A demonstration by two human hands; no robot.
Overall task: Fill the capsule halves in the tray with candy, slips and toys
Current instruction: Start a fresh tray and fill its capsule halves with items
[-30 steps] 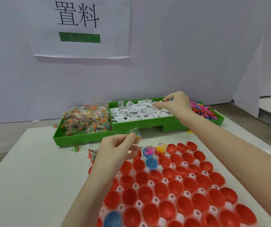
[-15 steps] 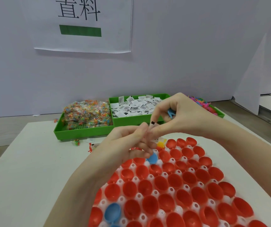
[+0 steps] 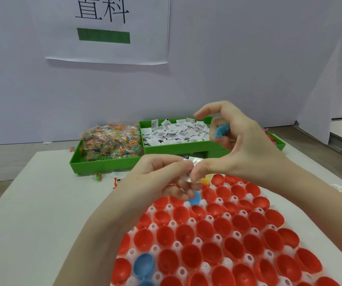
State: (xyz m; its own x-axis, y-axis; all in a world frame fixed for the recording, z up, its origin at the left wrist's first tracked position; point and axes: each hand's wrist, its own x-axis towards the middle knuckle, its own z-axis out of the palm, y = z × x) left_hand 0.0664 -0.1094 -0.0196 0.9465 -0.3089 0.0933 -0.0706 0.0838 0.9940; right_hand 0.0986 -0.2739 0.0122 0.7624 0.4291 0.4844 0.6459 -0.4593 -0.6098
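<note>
Off to the left of your grip and beyond it, the green bin holds a heap of candy packets, and a stray candy and a small red toy lie on the white table just in front of it.

Your left hand is curled, fingertips meeting at a white slip with dark print, which it pinches together with the thumb of your other hand. Whether a clear packet is also in that pinch is hard to tell. Directly below the pinch sits a blue capsule half at the far edge of the white tray, and the rows of red capsule halves spread out beneath and toward you from there. Another blue half lies near your left forearm.

Straight behind the pinch, the middle bin compartment is filled with printed slips.

Your right hand meets the slip with its thumb, its index finger arched free above, while its curled middle fingers hold a small blue toy above and right of the pinch. A yellow toy shows just right of the pinch, under your right hand. Past your right wrist, the bin's last compartment holds pink toys, mostly hidden.
</note>
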